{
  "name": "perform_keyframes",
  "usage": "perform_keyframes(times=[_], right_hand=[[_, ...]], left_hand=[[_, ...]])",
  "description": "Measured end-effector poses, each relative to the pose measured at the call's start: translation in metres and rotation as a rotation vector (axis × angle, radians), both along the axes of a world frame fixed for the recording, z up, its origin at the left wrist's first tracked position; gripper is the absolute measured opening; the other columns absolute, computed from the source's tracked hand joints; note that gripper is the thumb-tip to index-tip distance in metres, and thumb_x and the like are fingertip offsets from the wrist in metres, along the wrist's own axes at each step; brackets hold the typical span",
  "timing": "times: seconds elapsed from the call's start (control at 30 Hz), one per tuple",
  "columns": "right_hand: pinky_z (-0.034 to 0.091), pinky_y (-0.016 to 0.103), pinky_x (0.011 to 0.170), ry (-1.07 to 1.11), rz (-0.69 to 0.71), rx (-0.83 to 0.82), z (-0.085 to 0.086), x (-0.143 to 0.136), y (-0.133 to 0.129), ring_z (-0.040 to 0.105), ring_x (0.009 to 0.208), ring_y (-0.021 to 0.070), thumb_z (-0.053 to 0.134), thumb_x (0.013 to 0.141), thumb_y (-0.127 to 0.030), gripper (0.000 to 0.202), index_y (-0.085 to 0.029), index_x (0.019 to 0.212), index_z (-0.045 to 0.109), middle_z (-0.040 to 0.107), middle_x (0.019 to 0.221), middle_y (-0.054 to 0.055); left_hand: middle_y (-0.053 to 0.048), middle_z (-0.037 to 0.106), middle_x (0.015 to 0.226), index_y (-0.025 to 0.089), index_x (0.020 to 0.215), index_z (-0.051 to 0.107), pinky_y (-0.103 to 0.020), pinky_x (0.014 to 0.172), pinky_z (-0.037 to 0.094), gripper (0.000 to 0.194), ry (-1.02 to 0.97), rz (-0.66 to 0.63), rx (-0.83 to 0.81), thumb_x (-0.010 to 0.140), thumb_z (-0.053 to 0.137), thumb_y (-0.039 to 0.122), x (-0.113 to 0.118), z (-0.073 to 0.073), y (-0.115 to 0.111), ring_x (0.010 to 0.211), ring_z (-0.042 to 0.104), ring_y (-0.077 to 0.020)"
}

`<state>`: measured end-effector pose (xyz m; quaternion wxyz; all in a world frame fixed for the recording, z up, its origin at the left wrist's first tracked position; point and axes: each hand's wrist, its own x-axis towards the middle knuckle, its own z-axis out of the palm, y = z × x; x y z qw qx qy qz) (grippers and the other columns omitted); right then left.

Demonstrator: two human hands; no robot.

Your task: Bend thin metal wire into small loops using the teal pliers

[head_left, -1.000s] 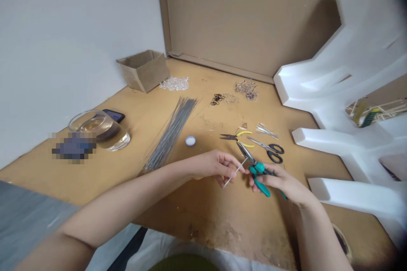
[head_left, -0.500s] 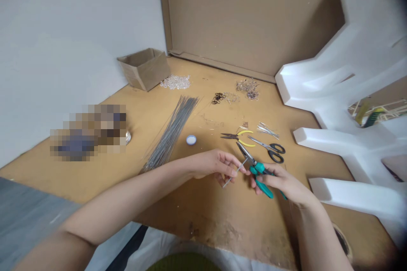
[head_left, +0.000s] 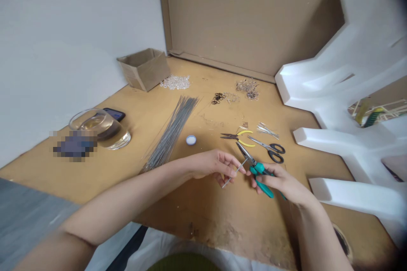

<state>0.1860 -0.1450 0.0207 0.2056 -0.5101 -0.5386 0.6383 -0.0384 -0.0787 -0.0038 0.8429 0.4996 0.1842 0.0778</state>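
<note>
A thin rod [head_left: 241,166] slants between the two hands, above the near part of the desk [head_left: 206,207]. The left hand [head_left: 218,165] pinches it lightly between thumb and fingertips, the other fingers loosely curled, with the lower end poking out toward the wearer. The upper end meets the jaws of the green pliers [head_left: 260,168]; how firmly they bite is too small to tell. The right hand [head_left: 282,180] is closed around the handles, which look slightly spread.

The rod looks like metal – light, fairly stiff, unlikely to break from handling, but probably smooth enough to roll or slip in a loose pinch. The best hold for the fingers seems to be close to the jaws, where the rod should flex least, with the fingertips kept clear of the bite. The pliers look heavier and solid; the coated handles should give a sure grip well back from the pivot.

Just beyond the hands lie the yellow-handled pliers [head_left: 237,136], black-handled scissors [head_left: 266,146] and a few short rods [head_left: 267,130]. A long wire bundle [head_left: 173,131] lies on the left, beside a small blue-rimmed cap [head_left: 191,140].
</note>
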Motion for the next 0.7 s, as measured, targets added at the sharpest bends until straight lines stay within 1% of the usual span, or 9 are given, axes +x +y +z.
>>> perform_keyframes(times=[0.17,0.3,0.43,0.53,0.7], right_hand=[[0.041,0.024,0.055,-0.092,-0.021,0.097,0.002,-0.005,-0.001,0.051,0.057,0.0113,0.049,0.073,-0.019,0.013,-0.015,0.083,0.056,0.057,0.069,0.001],[0.038,0.024,0.053,-0.199,-0.044,0.168,0.001,-0.010,0.000,0.048,0.055,0.0111,0.047,0.070,-0.016,0.008,-0.016,0.076,0.054,0.054,0.064,0.000],[0.034,0.022,0.051,-0.328,-0.044,0.278,-0.006,-0.013,0.001,0.045,0.054,0.0106,0.046,0.071,-0.017,0.005,-0.017,0.071,0.052,0.050,0.061,-0.003],[0.033,0.022,0.051,-0.401,-0.058,0.360,-0.012,-0.016,0.003,0.043,0.055,0.0105,0.048,0.069,-0.017,0.004,-0.017,0.069,0.051,0.048,0.061,-0.003],[0.032,0.021,0.050,-0.485,-0.105,0.397,-0.020,-0.026,0.006,0.041,0.055,0.0109,0.047,0.068,-0.018,0.007,-0.017,0.070,0.053,0.048,0.060,-0.004]], left_hand=[[0.001,0.058,0.064,0.014,0.096,0.062,-0.017,0.046,0.042,0.030,0.004,0.009,0.014,0.070,0.066,0.026,-0.001,0.002,0.001,0.051,0.054,-0.0065],[0.001,0.057,0.062,0.014,0.098,0.062,-0.017,0.046,0.042,0.032,0.031,-0.003,0.038,0.069,0.066,0.028,-0.002,0.002,0.004,0.051,0.054,-0.0066],[0.002,0.057,0.060,0.014,0.096,0.062,-0.019,0.049,0.045,0.032,0.049,-0.009,0.046,0.068,0.067,0.029,-0.005,-0.001,0.010,0.051,0.055,-0.0072],[0.001,0.058,0.061,0.014,0.095,0.062,-0.019,0.049,0.046,0.033,0.083,-0.021,0.047,0.067,0.069,0.029,-0.007,-0.004,0.015,0.050,0.055,-0.0072],[0.001,0.058,0.062,0.014,0.094,0.062,-0.022,0.051,0.048,0.034,0.143,-0.008,0.043,0.065,0.070,0.031,-0.010,-0.010,0.023,0.051,0.055,-0.0076]])
